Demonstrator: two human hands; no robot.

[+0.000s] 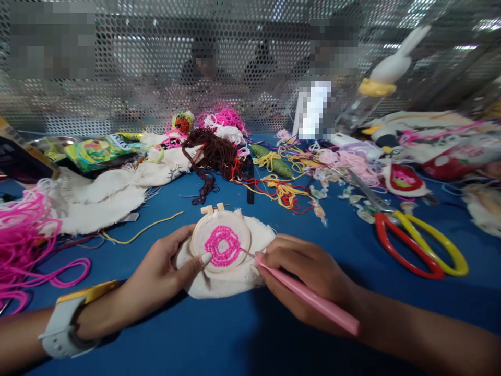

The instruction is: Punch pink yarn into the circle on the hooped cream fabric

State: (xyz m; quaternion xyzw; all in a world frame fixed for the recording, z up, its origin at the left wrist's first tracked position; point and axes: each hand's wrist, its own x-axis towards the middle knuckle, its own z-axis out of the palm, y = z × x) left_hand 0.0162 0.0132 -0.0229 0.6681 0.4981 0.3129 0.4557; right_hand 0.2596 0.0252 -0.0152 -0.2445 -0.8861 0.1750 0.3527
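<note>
A small wooden embroidery hoop (206, 233) holds cream cloth (219, 284) with a pink stitched ring (223, 246) in its middle. My left hand (160, 271) grips the hoop's left edge, thumb resting on the stretched cloth. My right hand (305, 274) holds a pink punch needle (313, 298) like a pen, its metal tip touching the right side of the pink ring. A white watch (62, 329) sits on my left wrist.
Red and yellow handled scissors (415, 240) lie to the right on the blue table (242, 339). Pink yarn (23, 240) piles at the left, cream cloth pieces (102, 193) behind it. Brown, yellow and red threads (242, 162) tangle at the back before a perforated metal screen (148, 62).
</note>
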